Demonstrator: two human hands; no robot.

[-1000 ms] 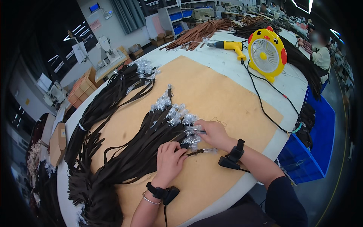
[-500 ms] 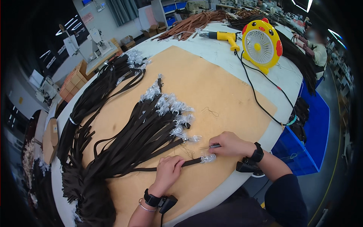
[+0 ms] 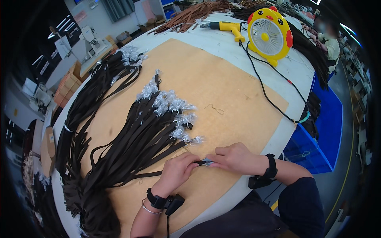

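My left hand (image 3: pixel 176 170) is closed on a dark brown strap (image 3: pixel 150 174), close to its end, at the near edge of the tan board. Just right of it, my right hand (image 3: pixel 235 159) pinches a small, thin-bladed metal tool (image 3: pixel 206 161) that looks like thread snips. The tool meets the strap end between the two hands; fingers hide most of that end and its plastic-wrapped fitting. The held strap runs left into a large bundle of similar straps (image 3: pixel 125 148). Clear plastic wraps (image 3: pixel 170 102) cover metal fittings on their fanned ends.
A second strap bundle (image 3: pixel 81 101) lies left on the tan board (image 3: pixel 238 99). Beyond are a yellow heat gun (image 3: pixel 230 27) and a yellow chick-shaped fan (image 3: pixel 268 36), with a black cord trailing right. A blue bin (image 3: pixel 313 152) stands by the table; a person (image 3: pixel 329 45) works far right.
My right hand has moved left with the tool to the strap end, and my left hand has slid toward it. The hands now nearly meet. The whole view has shifted slightly.
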